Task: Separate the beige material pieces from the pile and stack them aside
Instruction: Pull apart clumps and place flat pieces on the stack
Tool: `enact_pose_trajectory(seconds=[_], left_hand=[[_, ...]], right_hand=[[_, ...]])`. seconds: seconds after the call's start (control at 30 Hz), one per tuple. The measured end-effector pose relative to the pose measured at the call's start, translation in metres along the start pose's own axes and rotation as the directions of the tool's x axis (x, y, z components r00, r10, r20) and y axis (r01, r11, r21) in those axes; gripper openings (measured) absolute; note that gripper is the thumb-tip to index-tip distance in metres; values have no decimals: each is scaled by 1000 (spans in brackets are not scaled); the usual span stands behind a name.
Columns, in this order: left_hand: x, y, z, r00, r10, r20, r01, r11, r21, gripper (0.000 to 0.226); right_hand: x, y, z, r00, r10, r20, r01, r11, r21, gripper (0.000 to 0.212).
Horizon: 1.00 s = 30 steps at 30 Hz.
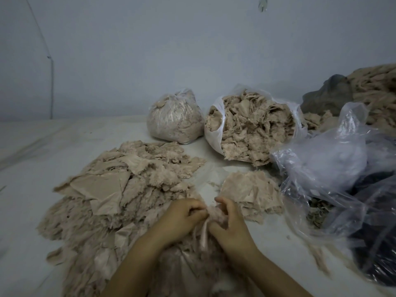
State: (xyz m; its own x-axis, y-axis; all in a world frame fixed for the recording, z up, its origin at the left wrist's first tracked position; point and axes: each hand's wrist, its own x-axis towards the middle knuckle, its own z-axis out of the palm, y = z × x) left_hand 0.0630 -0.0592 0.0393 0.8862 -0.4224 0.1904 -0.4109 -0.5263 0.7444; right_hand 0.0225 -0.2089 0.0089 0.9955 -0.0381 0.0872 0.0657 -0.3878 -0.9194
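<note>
A wide pile of beige fuzzy material pieces (120, 189) spreads over the white surface at left and centre. A smaller stack of beige pieces (250, 189) lies apart to the right of it. Both hands meet at the pile's near edge. My left hand (182, 219) and my right hand (230, 224) each grip the same beige piece (214, 215), fingers curled into it, and a thin strip of it hangs down between them. The rest of that piece is hidden by my fingers.
A tied clear bag of beige scraps (174, 118) and an open bag full of them (252, 125) stand at the back. Crumpled clear plastic (334, 168) over dark material fills the right side. More beige strips (377, 93) heap at far right. A wall rises behind.
</note>
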Motion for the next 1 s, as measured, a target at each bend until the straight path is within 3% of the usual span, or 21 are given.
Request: enact_pose_trajectory(seconds=[0.03, 0.13, 0.23, 0.33, 0.47, 0.53, 0.6, 0.63, 0.67, 0.73, 0.8, 0.83, 0.87, 0.93, 1.0], left_hand=[[1, 1, 1, 1000, 12, 11, -12, 999, 38, 33], [1, 2, -2, 999, -5, -31, 7, 998, 69, 28], [-1, -3, -6, 987, -43, -156, 47, 999, 20, 40], [-3, 0, 1, 974, -41, -225, 37, 999, -22, 40], [-5, 6, 15, 982, -9, -188, 14, 1000, 26, 39], [-6, 5, 17, 925, -182, -334, 127, 975, -180, 34], [-6, 4, 14, 774, -424, -469, 148, 843, -518, 29], [-7, 2, 13, 727, -488, -483, 129, 788, -603, 29], [-9, 1, 15, 733, -499, -462, 134, 772, -621, 28], [-13, 2, 27, 837, -443, -322, 154, 754, -638, 25], [-18, 6, 43, 897, -412, -158, 207, 709, -674, 26], [-18, 7, 49, 890, -435, -137, 225, 681, -697, 25], [-18, 8, 52, 867, -474, -155, 224, 649, -727, 22], [-17, 8, 56, 808, -552, -208, 195, 582, -789, 20], [-17, 8, 59, 778, -579, -243, 215, 609, -763, 25]], right_hand=[[-1, 0, 2, 999, -43, 2, 43, 998, -35, 32], [0, -4, 3, 993, -104, -52, 102, 994, -51, 5], [1, 2, 1, 997, -53, -58, 53, 999, -2, 20], [-3, 0, 5, 1000, 7, 7, -8, 992, 126, 6], [-7, 0, 7, 980, -148, -131, 147, 989, -11, 19], [-7, 3, 8, 977, -136, -162, 139, 990, 9, 31], [-6, 5, 7, 989, -7, -147, 41, 972, 231, 32], [-4, 6, 6, 990, 62, -125, -6, 915, 403, 28], [-3, 6, 4, 990, 125, -71, -63, 821, 568, 23], [-2, 3, -2, 980, 165, 112, -188, 580, 792, 13], [-3, 0, -5, 964, 142, 226, -266, 434, 861, 20], [-4, 0, -5, 962, 151, 228, -272, 440, 856, 20], [-5, 0, -4, 964, 180, 196, -262, 511, 819, 17], [-8, 3, -2, 967, 240, 85, -238, 731, 639, 11], [-12, 6, 2, 965, 259, 37, -243, 838, 488, 14]])
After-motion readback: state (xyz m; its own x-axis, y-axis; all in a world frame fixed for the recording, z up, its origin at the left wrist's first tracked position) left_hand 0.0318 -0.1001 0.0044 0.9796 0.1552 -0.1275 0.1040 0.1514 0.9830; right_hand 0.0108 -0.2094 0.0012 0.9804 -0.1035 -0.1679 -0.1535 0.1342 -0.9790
